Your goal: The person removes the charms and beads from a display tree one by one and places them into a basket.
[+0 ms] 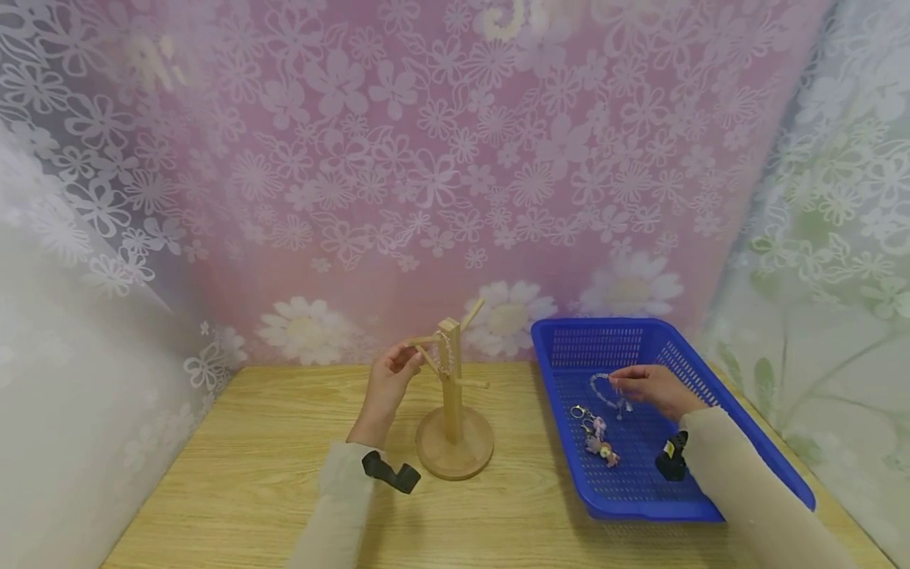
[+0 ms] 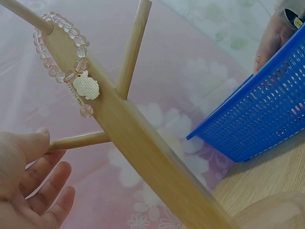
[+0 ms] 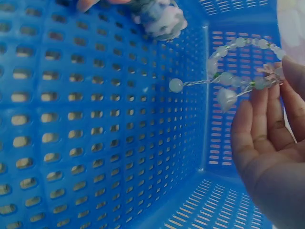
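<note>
A wooden stand (image 1: 453, 403) with a round base and several pegs stands on the table. My left hand (image 1: 389, 379) holds one of its pegs (image 2: 81, 140) between thumb and index finger, the other fingers loosely bent. A bracelet of clear and pink beads (image 2: 60, 77) with a gold-toned pendant (image 2: 86, 89) hangs on another peg near the top. Over the blue basket (image 1: 584, 491), my right hand (image 1: 657, 389) pinches a second bracelet of pale translucent beads (image 3: 226, 78). From that bracelet dangle a bead on a short chain and a whitish charm (image 3: 227, 99).
Inside the basket, left of my right hand, lie small figure charms (image 1: 603, 450) with gold-toned rings (image 1: 579, 412). The basket sits at the right of the wooden table (image 1: 263, 474). A flower-patterned curtain (image 1: 426, 197) rises behind the table.
</note>
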Demonstrator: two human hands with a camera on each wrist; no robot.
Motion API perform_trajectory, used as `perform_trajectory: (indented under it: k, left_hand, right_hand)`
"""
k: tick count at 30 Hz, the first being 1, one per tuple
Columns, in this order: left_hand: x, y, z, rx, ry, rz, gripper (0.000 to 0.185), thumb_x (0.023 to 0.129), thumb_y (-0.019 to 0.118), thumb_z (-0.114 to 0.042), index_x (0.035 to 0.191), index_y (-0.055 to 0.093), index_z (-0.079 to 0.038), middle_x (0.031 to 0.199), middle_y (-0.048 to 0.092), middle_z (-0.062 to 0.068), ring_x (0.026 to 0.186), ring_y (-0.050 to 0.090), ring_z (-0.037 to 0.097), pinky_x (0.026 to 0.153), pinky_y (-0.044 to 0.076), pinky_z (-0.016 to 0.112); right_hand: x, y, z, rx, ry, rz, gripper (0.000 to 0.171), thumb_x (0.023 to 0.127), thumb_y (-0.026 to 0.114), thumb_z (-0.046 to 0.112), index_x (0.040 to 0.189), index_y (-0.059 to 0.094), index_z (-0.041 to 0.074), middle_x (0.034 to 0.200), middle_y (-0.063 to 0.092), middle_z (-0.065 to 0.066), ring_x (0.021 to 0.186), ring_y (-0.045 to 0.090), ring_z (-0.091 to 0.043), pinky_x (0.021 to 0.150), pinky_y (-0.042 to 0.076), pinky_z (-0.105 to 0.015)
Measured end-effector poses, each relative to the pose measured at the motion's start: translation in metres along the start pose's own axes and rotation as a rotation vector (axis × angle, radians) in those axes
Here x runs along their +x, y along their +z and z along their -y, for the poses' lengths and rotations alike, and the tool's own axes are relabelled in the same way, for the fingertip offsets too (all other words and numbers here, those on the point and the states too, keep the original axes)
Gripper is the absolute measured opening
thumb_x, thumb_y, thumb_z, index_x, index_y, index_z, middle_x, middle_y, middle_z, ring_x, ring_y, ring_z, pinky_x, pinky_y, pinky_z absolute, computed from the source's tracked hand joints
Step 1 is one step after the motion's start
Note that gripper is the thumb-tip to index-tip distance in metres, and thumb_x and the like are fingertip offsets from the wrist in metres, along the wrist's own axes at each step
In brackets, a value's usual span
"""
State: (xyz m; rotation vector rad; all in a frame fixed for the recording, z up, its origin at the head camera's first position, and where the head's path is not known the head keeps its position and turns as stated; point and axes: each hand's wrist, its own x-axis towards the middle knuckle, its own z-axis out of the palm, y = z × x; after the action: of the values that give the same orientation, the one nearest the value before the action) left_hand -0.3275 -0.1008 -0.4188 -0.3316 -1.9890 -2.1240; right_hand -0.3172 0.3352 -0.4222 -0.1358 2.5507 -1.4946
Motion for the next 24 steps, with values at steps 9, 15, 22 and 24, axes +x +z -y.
perform_trajectory:
  k: [9, 15, 22, 24]
  left_hand:
    - [-0.001, 0.002, 0.0, -0.036, -0.012, -0.016, 0.008, 0.089, 0.064, -0.005, 0.095, 0.061, 0.001, 0.09, 0.066, 0.001, 0.079, 0.056, 0.007, 0.077, 0.049, 0.021]
    - [-0.004, -0.002, -0.001, 0.017, -0.018, -0.014, 0.004, 0.089, 0.064, -0.005, 0.09, 0.061, -0.002, 0.09, 0.067, 0.001, 0.082, 0.056, 0.007, 0.076, 0.048, 0.021]
    - [-0.013, -0.007, -0.012, 0.107, -0.052, 0.011, 0.03, 0.089, 0.065, -0.008, 0.115, 0.059, 0.006, 0.091, 0.06, 0.0, 0.086, 0.055, 0.008, 0.077, 0.046, 0.02]
    - [-0.015, -0.007, -0.012, 0.112, -0.062, 0.012, 0.032, 0.089, 0.065, -0.009, 0.117, 0.059, 0.005, 0.09, 0.06, -0.001, 0.085, 0.055, 0.008, 0.077, 0.046, 0.02]
  right_hand:
    - [-0.002, 0.002, 0.0, -0.023, 0.029, 0.034, 0.04, 0.096, 0.055, 0.016, 0.123, 0.052, -0.014, 0.122, 0.057, -0.027, 0.112, 0.055, -0.037, 0.092, 0.045, -0.051]
    - [-0.002, 0.003, -0.002, -0.048, 0.058, 0.034, 0.041, 0.096, 0.055, 0.016, 0.125, 0.051, -0.013, 0.126, 0.054, -0.028, 0.114, 0.054, -0.038, 0.093, 0.044, -0.052]
    - [0.0, 0.001, -0.005, 0.01, 0.034, 0.049, 0.041, 0.096, 0.055, 0.018, 0.126, 0.051, -0.011, 0.133, 0.047, -0.029, 0.121, 0.046, -0.043, 0.097, 0.039, -0.055]
    - [0.001, 0.001, -0.005, 0.043, 0.03, 0.054, 0.042, 0.096, 0.056, 0.019, 0.126, 0.052, -0.01, 0.134, 0.047, -0.029, 0.124, 0.042, -0.045, 0.099, 0.037, -0.056]
